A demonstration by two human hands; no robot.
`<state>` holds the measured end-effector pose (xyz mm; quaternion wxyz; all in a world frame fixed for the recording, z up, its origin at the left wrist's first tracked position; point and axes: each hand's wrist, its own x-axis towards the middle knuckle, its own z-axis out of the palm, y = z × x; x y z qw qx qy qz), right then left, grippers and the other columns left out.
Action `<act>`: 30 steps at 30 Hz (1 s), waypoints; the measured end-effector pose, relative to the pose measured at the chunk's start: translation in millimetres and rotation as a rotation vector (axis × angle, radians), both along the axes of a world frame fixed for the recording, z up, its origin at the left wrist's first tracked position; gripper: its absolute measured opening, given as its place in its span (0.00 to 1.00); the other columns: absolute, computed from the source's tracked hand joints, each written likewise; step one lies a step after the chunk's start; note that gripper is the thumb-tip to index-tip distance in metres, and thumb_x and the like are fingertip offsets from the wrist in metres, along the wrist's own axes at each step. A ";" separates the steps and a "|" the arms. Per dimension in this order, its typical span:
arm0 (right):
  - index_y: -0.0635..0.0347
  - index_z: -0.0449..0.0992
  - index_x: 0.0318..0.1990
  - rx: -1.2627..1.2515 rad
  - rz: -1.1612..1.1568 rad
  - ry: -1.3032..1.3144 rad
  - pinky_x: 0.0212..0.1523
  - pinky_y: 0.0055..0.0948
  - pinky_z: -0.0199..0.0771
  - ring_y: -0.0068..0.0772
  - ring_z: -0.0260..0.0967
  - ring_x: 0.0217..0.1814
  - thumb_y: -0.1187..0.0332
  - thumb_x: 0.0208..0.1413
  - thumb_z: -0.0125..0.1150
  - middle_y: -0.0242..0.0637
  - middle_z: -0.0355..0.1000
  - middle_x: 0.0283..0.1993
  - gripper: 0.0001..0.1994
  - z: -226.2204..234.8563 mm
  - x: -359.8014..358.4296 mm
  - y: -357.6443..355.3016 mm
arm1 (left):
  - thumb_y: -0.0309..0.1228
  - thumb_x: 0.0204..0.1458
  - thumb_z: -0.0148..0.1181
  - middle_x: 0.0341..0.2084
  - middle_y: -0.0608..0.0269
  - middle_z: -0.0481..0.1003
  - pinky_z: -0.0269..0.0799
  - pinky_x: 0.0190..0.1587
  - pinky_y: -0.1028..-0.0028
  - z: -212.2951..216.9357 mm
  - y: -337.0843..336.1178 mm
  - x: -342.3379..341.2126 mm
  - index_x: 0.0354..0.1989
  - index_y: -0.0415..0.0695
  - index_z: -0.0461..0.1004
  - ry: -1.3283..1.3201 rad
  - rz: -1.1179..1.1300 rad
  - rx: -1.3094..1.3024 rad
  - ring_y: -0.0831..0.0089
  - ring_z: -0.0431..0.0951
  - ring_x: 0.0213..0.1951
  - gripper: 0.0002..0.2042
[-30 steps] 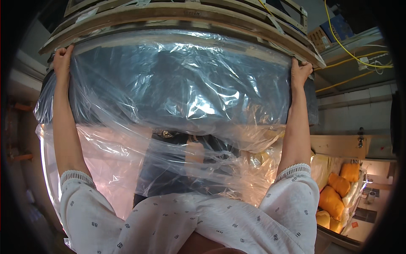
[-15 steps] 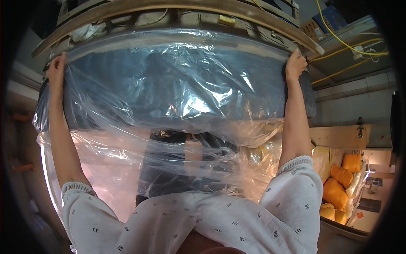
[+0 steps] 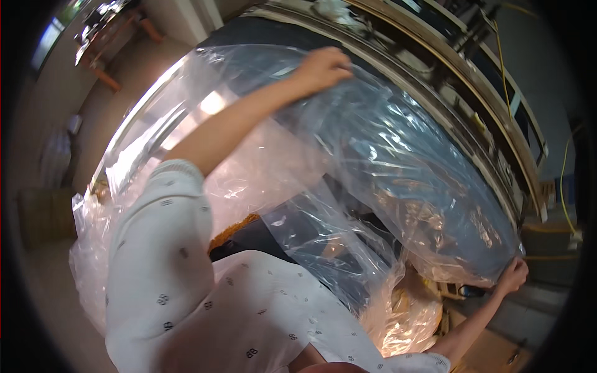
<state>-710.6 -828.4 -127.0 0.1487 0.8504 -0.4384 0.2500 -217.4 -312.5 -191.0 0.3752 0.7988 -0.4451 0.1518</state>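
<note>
Although the left hand [image 3: 323,68] is slightly blurred, its fingers look curled at the far edge of the clear plastic sheet [image 3: 398,155], just past twelve o'clock; whether they pinch the film or only rest on it, I cannot tell. Near four o'clock, the right hand [image 3: 513,276] has its fingers closed together, seemingly pinching a corner of that sheet. With the hands so far apart, the grip probably serves to draw the film out between them and limit bunching

The sheet sweeps from twelve round to four o'clock over a dark surface [image 3: 261,32], then spreads across the middle and out to eight o'clock, where it hangs in loose folds. It is thin, glossy and see-through, wrinkled all over with bright streaks of glare; it looks bluish over the dark part and pale pink toward ten o'clock. It seems light enough to crease at any pull

Farther out, a wooden rail [image 3: 533,186] curves past the dark surface from one to three o'clock, a yellow cable [image 3: 564,193] hangs at three, and the white sleeve [image 3: 158,230] of the left arm fills eight to nine o'clock
</note>
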 end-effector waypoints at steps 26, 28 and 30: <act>0.64 0.71 0.38 0.351 0.429 0.254 0.42 0.37 0.62 0.51 0.64 0.43 0.63 0.58 0.44 0.47 0.68 0.40 0.13 0.1 181.4 193.0 | 0.37 0.46 0.58 0.31 0.55 0.70 0.69 0.37 0.69 -131.7 362.8 -112.3 0.56 0.44 0.58 0.523 0.709 0.195 0.66 0.72 0.35 0.28; 0.64 0.71 0.33 0.082 0.843 0.036 0.35 0.34 0.62 0.45 0.63 0.34 0.66 0.56 0.49 0.44 0.67 0.31 0.10 23.7 212.3 250.6 | 0.33 0.51 0.52 0.19 0.62 0.68 0.66 0.22 0.77 -80.0 353.4 -135.9 0.56 0.45 0.60 0.833 0.697 0.009 0.76 0.70 0.23 0.22; 0.65 0.70 0.33 0.416 1.072 -0.100 0.34 0.30 0.63 0.36 0.64 0.31 0.67 0.54 0.53 0.39 0.67 0.31 0.09 29.6 234.7 321.2 | 0.33 0.53 0.48 0.14 0.68 0.63 0.60 0.16 0.80 -39.6 342.2 -155.6 0.56 0.47 0.61 0.662 0.672 -0.059 0.81 0.65 0.18 0.21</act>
